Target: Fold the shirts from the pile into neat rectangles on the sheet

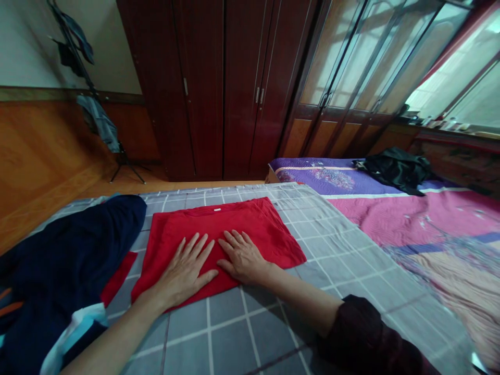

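A red garment (250,213) lies spread flat on a grey sheet with white grid lines (312,229). A small white label shows at its far edge. Both palms rest on the cloth, side by side. My left hand (187,273) has its fingers spread over the left-centre part. My right hand (242,258) lies just to the right of it, fingers apart and thumb toward the left thumb. Neither hand grips anything.
Dark blue clothing (70,255) is heaped at the left, with red and light blue cloth under it. A coat stand (86,73) stands back left, before dark red wardrobes (203,94). On the right, a second bed (378,213) holds a black garment (398,169).
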A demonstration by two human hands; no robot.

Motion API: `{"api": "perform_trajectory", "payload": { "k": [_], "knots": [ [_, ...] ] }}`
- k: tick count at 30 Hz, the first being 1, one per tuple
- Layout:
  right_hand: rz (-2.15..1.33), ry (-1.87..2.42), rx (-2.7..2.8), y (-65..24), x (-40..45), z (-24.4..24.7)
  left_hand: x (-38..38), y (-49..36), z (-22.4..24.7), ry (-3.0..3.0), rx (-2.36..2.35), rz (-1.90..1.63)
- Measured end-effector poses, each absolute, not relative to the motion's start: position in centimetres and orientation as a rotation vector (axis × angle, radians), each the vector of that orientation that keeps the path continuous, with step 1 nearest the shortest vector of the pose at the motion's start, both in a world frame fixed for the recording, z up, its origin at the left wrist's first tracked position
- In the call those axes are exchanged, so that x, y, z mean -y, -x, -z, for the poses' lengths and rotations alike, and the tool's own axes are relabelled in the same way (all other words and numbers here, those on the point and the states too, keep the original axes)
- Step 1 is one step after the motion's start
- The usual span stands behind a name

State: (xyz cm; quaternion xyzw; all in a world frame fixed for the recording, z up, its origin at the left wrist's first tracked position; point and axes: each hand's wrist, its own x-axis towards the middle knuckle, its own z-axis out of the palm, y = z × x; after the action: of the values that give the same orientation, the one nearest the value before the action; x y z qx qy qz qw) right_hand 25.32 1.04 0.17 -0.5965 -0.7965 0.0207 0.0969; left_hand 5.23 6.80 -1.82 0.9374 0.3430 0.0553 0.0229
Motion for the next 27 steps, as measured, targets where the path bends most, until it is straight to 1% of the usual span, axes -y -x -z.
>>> {"api": "perform_trajectory", "payload": {
  "k": [2, 6, 10, 15, 20, 22, 24, 27],
  "knots": [
    [-0.049, 1.811, 2.347, -28.4, -0.6, -0.1, -6.8, -4.8, 2.0, -2.900, -1.039, -0.169],
    [0.079, 2.087, 2.170, -34.5, 0.3, -0.3, -6.6, -4.3, 1.5, -2.865, -1.017, -0.154],
    [0.186, 2.172, 2.129, -36.9, 0.7, 0.0, -6.7, -4.4, 1.2, -2.850, -0.992, -0.184],
    [0.196, 2.126, 2.123, -33.3, 0.4, -0.6, -6.7, -4.4, 1.4, -2.843, -0.986, -0.174],
    [-0.004, 1.781, 2.301, -25.1, -0.2, -0.9, -6.6, -4.4, 1.9, -2.868, -0.994, -0.174],
    [-0.089, 1.644, 2.383, -23.1, -0.6, -0.6, -6.6, -4.4, 2.1, -2.881, -1.003, -0.189],
    [-0.144, 1.609, 2.415, -23.1, -0.8, -0.1, -6.6, -4.4, 2.3, -2.889, -1.010, -0.195],
    [-0.124, 1.787, 2.351, -26.9, -0.4, 0.5, -6.6, -4.3, 2.2, -2.882, -0.996, -0.200]
  ]
}}
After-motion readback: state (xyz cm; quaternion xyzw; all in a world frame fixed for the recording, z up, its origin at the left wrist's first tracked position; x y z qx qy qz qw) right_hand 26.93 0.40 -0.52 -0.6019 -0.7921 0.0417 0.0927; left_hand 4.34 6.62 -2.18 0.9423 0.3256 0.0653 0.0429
